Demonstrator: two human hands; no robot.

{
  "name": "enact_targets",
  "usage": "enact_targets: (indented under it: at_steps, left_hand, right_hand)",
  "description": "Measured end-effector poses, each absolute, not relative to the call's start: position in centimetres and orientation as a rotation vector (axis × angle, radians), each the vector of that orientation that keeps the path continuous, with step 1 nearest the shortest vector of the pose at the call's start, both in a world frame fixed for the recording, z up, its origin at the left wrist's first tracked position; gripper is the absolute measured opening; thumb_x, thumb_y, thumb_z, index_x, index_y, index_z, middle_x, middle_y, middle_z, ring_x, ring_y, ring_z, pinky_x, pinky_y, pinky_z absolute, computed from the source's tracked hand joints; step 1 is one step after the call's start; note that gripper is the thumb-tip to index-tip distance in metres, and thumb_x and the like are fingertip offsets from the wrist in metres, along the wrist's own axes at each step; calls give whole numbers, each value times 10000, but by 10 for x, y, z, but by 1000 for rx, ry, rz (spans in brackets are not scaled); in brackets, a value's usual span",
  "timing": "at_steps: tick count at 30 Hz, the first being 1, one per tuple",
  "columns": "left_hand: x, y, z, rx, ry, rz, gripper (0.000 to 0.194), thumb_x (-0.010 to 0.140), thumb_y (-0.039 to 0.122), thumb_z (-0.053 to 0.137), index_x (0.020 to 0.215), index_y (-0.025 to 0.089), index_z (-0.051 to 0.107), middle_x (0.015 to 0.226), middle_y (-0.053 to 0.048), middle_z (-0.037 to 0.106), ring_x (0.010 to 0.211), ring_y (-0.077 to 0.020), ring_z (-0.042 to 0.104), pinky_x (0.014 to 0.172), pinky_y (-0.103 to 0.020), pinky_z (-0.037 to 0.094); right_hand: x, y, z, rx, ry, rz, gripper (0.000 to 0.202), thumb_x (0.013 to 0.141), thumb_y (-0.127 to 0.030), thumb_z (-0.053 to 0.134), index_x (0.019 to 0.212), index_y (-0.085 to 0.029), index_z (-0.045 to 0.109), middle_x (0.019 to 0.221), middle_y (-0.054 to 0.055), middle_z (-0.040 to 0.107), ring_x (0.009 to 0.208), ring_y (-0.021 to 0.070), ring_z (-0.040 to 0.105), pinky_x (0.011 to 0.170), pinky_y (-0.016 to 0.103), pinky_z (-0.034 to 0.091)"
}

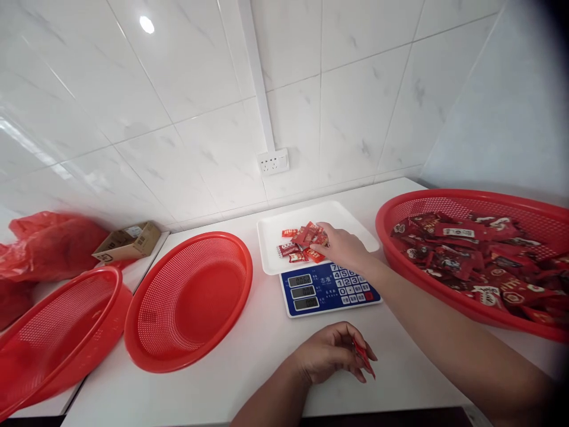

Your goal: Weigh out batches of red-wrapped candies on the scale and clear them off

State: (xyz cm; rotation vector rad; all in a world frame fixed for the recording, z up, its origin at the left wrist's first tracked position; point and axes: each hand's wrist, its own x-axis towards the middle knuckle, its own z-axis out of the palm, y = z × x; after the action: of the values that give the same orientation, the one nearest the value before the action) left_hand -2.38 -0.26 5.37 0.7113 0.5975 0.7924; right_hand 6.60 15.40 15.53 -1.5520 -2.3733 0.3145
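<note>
Holding a thin red packet (364,359) between its fingers, the left hand (329,354) is nearest, over the table (267,367) and in front of the scale (326,299). Farther on, the right hand (345,244) reaches across the keys to the white tray (272,228); its fingers are closed on some packets of the candy pile (297,248), how many I cannot tell. At the right stands a red basket (453,194) with many more wrappers. In my judgement, a packet could slip away if the grip is loose, and a wrist leaning on the tray could make the weight false. About writing: the blue panel carries 志准 and number keys; the upper display seems to say 0.062. Most wrapper print is too small for reading.
</note>
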Motion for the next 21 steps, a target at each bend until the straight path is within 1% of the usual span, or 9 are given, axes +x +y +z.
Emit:
enact_targets:
  at_steps: [6,12,15,18,21]
  left_hand:
    - [-24,-2,53,710,604,793,376,500,171,789,780,130,540,798,-61,629,600,-137,615,518,-240,468]
    - [-24,-3,56,703,607,796,356,494,160,775,766,134,547,784,-54,632,594,-133,614,513,-234,466]
    - [-25,-3,57,701,612,798,363,485,160,785,759,129,549,779,-60,634,591,-139,611,513,-245,464]
    - [-25,-4,55,702,608,809,365,490,161,790,766,128,553,783,-62,636,597,-141,611,522,-253,463]
    - [-25,-4,52,703,592,819,370,489,160,792,771,128,556,787,-62,639,601,-143,614,527,-257,465]
  right_hand:
    - [65,155,155,-1531,-2356,368,596,808,-473,485,1324,-197,372,1062,133,650,941,302,601,653,316,413]
    - [66,161,148,-1533,-2319,399,573,795,-461,507,1293,-200,400,1000,127,657,882,287,609,606,300,410]
    - [68,164,145,-1483,-2292,418,477,792,-380,534,1234,-219,454,1012,93,654,900,253,604,625,282,426]
    - [70,168,145,-1404,-2273,421,391,775,-253,554,1162,-213,514,1049,71,642,948,214,591,727,272,445]
    - [75,173,145,-1348,-2254,407,370,741,-164,565,1109,-200,554,1061,61,635,974,200,584,807,279,447]
